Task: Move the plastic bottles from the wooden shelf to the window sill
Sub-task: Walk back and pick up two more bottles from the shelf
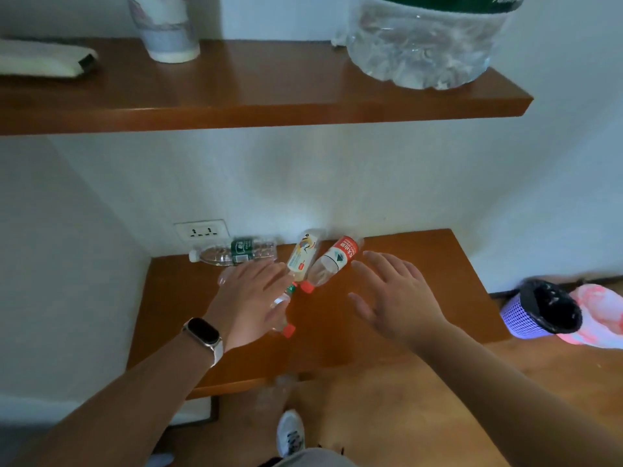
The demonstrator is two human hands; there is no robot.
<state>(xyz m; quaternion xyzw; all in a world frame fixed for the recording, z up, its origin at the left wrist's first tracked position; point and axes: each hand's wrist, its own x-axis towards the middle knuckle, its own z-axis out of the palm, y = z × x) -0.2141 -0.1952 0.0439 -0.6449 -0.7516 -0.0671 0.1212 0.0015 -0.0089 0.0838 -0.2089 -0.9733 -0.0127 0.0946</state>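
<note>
Two wooden shelves are fixed to a white wall, an upper shelf [269, 96] and a lower shelf [404, 315] beneath it. At least four small plastic bottles lie on their sides on the lower shelf. A green-label bottle [236, 253] lies along the wall just under a double wall socket [201, 230], its white cap pointing left. A yellow-label bottle [303, 253] and a red-label bottle [332, 264] lie side by side, touching or nearly so, with their bases toward the wall; the red-label one has a red cap toward the front edge. A fourth, clear bottle [283, 315] with a red cap lies partly under the left hand [251, 298], and a small green-capped neck shows beside the fingertips; whether that belongs to a fifth bottle cannot be told. The left hand is spread flat, palm down, fingers loosely extended over the clear bottle, not closed around anything; whether it touches the bottle cannot be told. Its wrist carries one watch [204, 335] on a pale band. The right hand [394, 298] hovers open, fingers apart and slightly curled, just right of the red-label bottle and holding nothing. On the upper shelf stand one white cup [168, 32], one large clear bottle [421, 45] with a green label, and one flat pale object [43, 59] at the left. On the floor at right are one purple basket [536, 311] with a black liner and one pink bag [600, 315] touching it. One white shoe [290, 433] shows below. No window sill is in view.
</note>
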